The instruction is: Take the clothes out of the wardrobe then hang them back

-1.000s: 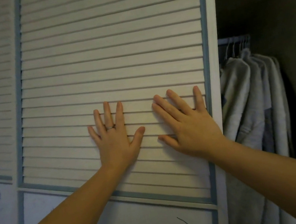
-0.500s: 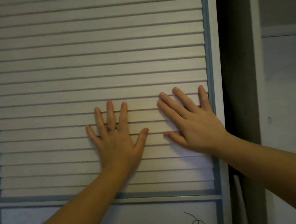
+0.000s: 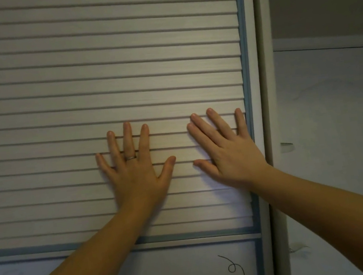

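Fingers [image 3: 127, 138] straight and spread, gripping nothing: the left hand [image 3: 134, 175], a ring [image 3: 130, 157] on it, lies flat on the slats of the wardrobe door [image 3: 105, 78]. The right hand [image 3: 227, 154] presses flat too, near the door's right edge, just beside the white frame [image 3: 269, 100].

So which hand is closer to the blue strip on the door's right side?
Right. The right hand lies flat on the slats, little finger beside the blue strip; the left hand presses the slats farther left, near the middle.
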Motion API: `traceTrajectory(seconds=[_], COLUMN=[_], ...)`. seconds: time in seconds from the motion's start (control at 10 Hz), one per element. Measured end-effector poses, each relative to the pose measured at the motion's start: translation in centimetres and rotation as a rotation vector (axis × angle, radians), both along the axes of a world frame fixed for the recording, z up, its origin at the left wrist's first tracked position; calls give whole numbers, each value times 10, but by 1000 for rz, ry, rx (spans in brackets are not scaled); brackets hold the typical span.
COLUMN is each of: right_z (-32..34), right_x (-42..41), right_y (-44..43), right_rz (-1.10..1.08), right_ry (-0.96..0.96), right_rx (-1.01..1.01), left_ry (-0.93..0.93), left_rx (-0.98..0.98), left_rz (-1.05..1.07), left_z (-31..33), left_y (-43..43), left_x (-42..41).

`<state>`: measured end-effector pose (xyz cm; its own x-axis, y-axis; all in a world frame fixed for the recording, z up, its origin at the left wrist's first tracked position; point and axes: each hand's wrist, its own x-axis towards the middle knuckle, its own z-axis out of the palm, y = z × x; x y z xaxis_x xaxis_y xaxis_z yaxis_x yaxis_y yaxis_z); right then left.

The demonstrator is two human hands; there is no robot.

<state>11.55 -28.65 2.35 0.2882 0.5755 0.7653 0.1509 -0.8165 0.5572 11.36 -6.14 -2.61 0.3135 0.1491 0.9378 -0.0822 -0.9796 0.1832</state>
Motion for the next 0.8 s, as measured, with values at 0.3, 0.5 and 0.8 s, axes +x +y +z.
traceTrajectory(seconds=[0.3,0.5,0.8], right_z=[-1,2,3], right_x=[0,-13,-87], right_y=[-6,-3,18], right_rz=[16,-34,-135], right_ry=[41,146,334], right_rx=[12,21,6], left_ry=[72,266,561], left_rx=[-7,17,303], left_rz=[-49,-148,-213], left_z=[2,15,18], left_y=[-2,8,52], left_x=[-5,-29,-127])
